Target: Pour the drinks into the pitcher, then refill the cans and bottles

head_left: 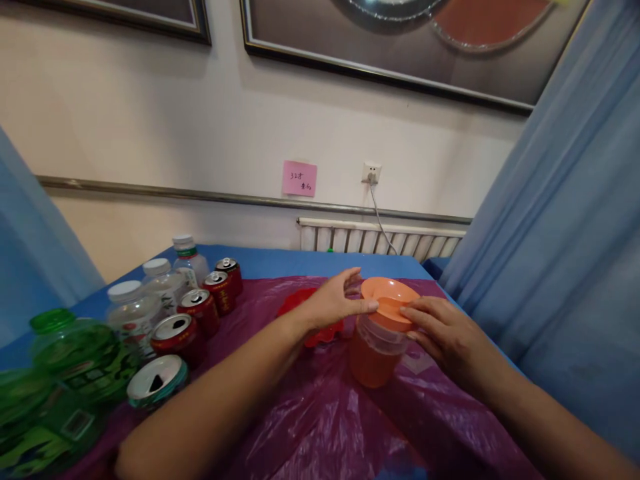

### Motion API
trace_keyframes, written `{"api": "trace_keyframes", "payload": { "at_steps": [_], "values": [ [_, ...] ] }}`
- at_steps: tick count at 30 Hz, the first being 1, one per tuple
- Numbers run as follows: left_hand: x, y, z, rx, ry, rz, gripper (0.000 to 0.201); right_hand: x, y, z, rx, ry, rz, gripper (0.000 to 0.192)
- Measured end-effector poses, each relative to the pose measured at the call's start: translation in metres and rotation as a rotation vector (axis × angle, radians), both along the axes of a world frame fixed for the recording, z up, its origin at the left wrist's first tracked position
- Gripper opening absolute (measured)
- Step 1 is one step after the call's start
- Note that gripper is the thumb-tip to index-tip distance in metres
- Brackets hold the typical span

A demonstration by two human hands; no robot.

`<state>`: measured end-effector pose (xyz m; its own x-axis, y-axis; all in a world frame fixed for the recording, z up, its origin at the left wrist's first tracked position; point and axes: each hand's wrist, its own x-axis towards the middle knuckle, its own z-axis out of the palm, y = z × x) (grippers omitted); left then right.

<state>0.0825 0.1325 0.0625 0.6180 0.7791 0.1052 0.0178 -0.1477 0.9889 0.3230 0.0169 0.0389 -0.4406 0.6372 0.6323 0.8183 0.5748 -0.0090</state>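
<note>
A clear plastic container (377,360) holding orange-red liquid stands on a purple plastic sheet (320,413). At its mouth sits a shallow, dish-like orange lid (390,290), tilted towards me. My right hand (443,327) pinches the lid's right front edge between thumb and fingers. On the other side, my left hand (340,297) has its thumb against the lid's left edge, while its fingers stretch out apart, holding nothing. Behind my left wrist lies a red scalloped dish (320,333), partly hidden by the arm.
Several red cans (197,310) and a teal-rimmed can (157,380) stand at left. Behind them are white-capped clear bottles (167,287) and green bottles (80,353). A blue curtain (565,220) hangs at right. A radiator (350,237) runs along the wall beyond the table.
</note>
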Motion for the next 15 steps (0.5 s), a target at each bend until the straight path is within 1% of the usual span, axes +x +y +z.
{"api": "trace_keyframes", "payload": {
  "at_steps": [3,6,8,10,15],
  "values": [
    [0.002,-0.019,-0.024,-0.092,-0.114,0.11,0.098,-0.005,-0.007,-0.008,0.0,0.019,-0.011,0.03],
    [0.007,-0.033,-0.039,-0.135,-0.204,0.181,0.091,-0.004,-0.01,-0.015,0.013,0.064,-0.051,0.031],
    [0.01,-0.038,-0.044,-0.161,-0.255,0.209,0.092,-0.002,-0.01,-0.02,0.006,0.092,-0.082,0.035],
    [0.013,-0.04,-0.047,-0.177,-0.293,0.211,0.089,0.0,-0.009,-0.026,-0.001,0.105,-0.103,0.038],
    [0.015,-0.042,-0.048,-0.164,-0.347,0.163,0.071,-0.002,-0.007,-0.04,-0.036,0.167,-0.099,0.038]
  ]
}}
